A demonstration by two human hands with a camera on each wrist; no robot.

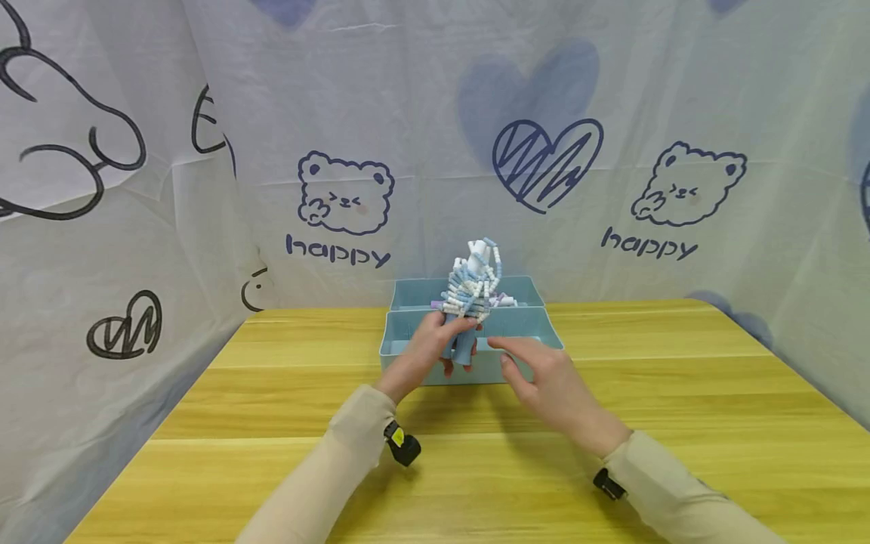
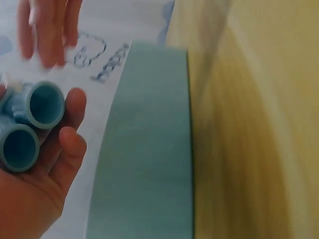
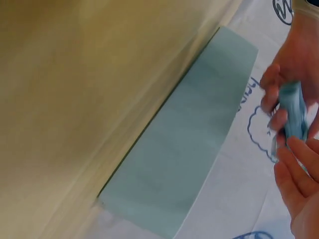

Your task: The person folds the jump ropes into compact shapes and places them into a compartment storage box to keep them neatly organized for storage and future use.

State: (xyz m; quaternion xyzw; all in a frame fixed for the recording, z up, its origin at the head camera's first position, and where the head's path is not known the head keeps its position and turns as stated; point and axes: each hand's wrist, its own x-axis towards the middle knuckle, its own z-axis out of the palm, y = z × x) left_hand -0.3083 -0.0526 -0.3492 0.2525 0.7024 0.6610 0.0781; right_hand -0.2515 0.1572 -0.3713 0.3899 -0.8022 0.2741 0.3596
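Note:
My left hand (image 1: 427, 346) grips a bundled beaded jump rope (image 1: 469, 289) by its two blue handles, above the front of a light-blue box (image 1: 401, 370). White and pale-blue beads loop over the top of the bundle. In the left wrist view the hollow ends of the handles (image 2: 46, 105) face the camera, side by side against the curled fingers. Just right of the handles, my right hand (image 1: 553, 384) holds nothing, its index finger pointing at them. The right wrist view shows its fingers (image 3: 299, 172) close beside a handle (image 3: 294, 112).
A divider splits the box into a front and a rear compartment. In the rear one lies a purple-and-white beaded thing (image 1: 503, 300), partly hidden by the rope. Beneath is a wooden table (image 1: 680, 393), with a printed white curtain (image 1: 435, 136) behind.

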